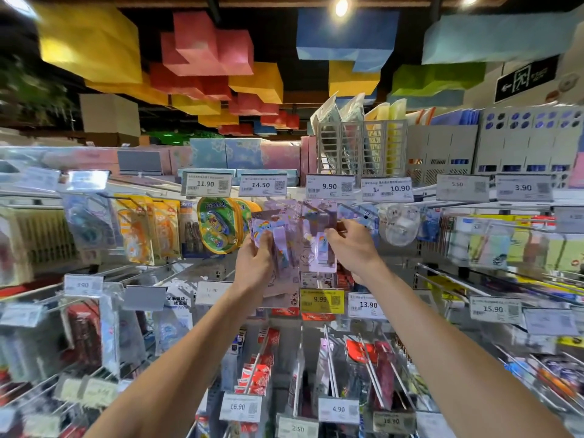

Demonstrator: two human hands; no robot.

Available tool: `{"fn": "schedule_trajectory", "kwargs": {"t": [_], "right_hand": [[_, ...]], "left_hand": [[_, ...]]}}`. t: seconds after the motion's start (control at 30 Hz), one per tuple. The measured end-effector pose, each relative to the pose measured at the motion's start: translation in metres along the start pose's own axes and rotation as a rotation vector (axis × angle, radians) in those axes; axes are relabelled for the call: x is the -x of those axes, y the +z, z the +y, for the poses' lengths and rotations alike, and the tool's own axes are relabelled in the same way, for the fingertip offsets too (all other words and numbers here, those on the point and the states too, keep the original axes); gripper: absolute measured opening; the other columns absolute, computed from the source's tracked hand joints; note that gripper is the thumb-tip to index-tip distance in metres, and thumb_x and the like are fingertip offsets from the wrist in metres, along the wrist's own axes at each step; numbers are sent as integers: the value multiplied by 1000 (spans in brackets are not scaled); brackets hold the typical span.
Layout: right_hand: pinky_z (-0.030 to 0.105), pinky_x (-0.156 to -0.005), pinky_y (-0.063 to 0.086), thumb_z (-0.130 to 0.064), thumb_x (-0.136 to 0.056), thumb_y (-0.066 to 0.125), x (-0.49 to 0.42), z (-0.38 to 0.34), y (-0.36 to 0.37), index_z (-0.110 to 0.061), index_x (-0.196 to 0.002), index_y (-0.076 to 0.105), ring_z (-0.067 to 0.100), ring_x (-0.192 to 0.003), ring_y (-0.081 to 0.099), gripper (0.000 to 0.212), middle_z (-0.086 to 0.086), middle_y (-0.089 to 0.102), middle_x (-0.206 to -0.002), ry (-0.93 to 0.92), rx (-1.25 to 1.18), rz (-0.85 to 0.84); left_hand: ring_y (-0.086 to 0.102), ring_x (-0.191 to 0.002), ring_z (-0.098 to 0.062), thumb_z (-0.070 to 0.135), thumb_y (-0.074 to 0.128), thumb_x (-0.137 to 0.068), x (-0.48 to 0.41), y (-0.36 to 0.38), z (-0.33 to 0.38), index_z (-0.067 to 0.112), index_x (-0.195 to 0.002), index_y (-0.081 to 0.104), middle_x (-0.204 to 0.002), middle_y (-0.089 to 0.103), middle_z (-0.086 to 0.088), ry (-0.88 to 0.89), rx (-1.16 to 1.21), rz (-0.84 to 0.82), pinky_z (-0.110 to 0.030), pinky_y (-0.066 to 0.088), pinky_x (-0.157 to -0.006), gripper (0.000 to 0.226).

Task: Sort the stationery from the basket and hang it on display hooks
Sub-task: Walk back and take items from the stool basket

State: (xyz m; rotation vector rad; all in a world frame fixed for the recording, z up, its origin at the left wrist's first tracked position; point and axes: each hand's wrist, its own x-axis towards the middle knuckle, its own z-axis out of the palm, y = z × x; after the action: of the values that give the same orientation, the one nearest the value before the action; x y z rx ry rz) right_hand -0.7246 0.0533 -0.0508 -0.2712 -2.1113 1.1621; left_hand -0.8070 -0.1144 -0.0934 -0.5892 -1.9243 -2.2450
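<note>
While both arms reach up at the display rack [418,254], each hand has a purple cartoon-print blister pack. Left hand [254,263]: fingers curled round the lower part of the left pack [268,230], thumb on its front. Right hand [352,248]: pinches the right pack [320,248] by its right side, fingertips up near the top. Packs sit side by side, touching or overlapping; too blurred to tell which. Both are at the middle of the rack's top row, just under the 14.50 tag [262,185] and the 9.90 tag [328,186]. Whether either pack is on a hook: can't tell, motion blur there. Green oval pack [216,229] hangs just left of them, clear round pack [399,226] just right. Yellow 9.99 tag [321,300] is on the row below, under the right pack, between the forearms.
</note>
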Motion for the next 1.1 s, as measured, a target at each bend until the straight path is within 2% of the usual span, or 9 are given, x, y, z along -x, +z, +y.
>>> {"fn": "schedule_trajectory", "kwargs": {"t": [0.1, 0.27, 0.4, 0.5, 0.63, 0.73, 0.83, 0.93, 1.1], "right_hand": [[30, -51, 35, -21, -97, 55, -17, 2, 4, -7, -99, 60, 21, -67, 54, 15, 5, 59, -78, 70, 118, -12], [29, -51, 34, -17, -96, 53, -36, 12, 10, -7, -95, 60, 28, -79, 58, 13, 12, 65, -91, 116, 202, -18], [25, -62, 36, -16, -97, 54, -30, 20, 13, -7, -98, 56, 31, -87, 58, 9, 18, 59, -105, 82, 310, 57], [26, -62, 37, -29, -104, 52, -10, 12, 8, -8, -90, 56, 22, -74, 58, 26, 9, 60, -87, -95, 190, 115], [31, -64, 48, -53, -96, 61, 22, -1, 1, -12, -99, 63, 7, -67, 58, 42, 0, 62, -81, -198, -171, -263], [34, -76, 57, -46, -84, 80, 26, 3, 6, -18, -108, 62, 13, -84, 66, 41, 2, 69, -99, -162, -190, -276], [49, -94, 57, -40, -81, 83, 26, 3, 14, -13, -113, 63, 29, -101, 70, 47, 13, 73, -108, -120, -283, -267], [30, -83, 60, -19, -92, 76, 29, 0, 15, -18, -109, 63, 18, -92, 73, 21, -3, 75, -98, -116, -439, -320], [28, -79, 55, -20, -95, 71, 30, 3, 5, -6, -97, 60, 9, -87, 66, 17, 2, 66, -91, -233, -392, -214]], "left_hand": [[62, -110, -44, 59, 49, -101, -2, -1, 0, 4, -119, 50, -111, 61, -30, 14, 2, 49, -48, 59, -78, 58], [66, -102, -36, 59, 51, -99, 1, -2, 3, 26, -96, 53, -107, 66, -18, 32, -23, 35, -54, 55, -89, 33], [54, -60, -24, 36, 47, -108, 7, 0, 11, 15, -89, 46, -66, 56, -10, 94, -35, 15, -35, 47, -60, 29], [50, -60, -14, 33, 47, -108, 8, 4, 12, 14, -89, 45, -67, 49, -1, 111, -62, 11, -30, 45, -59, 28], [50, -59, -13, 40, 51, -107, 14, 14, 18, 9, -92, 51, -72, 56, -6, 219, -104, -58, -31, 45, -58, 34], [67, -76, -21, 52, 58, -100, 16, 14, 20, 14, -103, 61, -91, 72, -12, 240, -128, -90, -43, 56, -72, 37], [56, -60, -6, 39, 68, -98, 17, 10, 20, 20, -90, 57, -72, 62, 2, 265, -152, -92, -25, 47, -64, 23], [58, -66, -9, 37, 59, -103, 22, 9, 28, 16, -84, 63, -67, 64, 8, 227, -140, -126, -29, 50, -70, 29], [63, -86, -25, 31, 50, -103, 16, 6, 32, 13, -101, 60, -98, 61, -11, -25, -45, -74, -41, 52, -77, 21]]}}
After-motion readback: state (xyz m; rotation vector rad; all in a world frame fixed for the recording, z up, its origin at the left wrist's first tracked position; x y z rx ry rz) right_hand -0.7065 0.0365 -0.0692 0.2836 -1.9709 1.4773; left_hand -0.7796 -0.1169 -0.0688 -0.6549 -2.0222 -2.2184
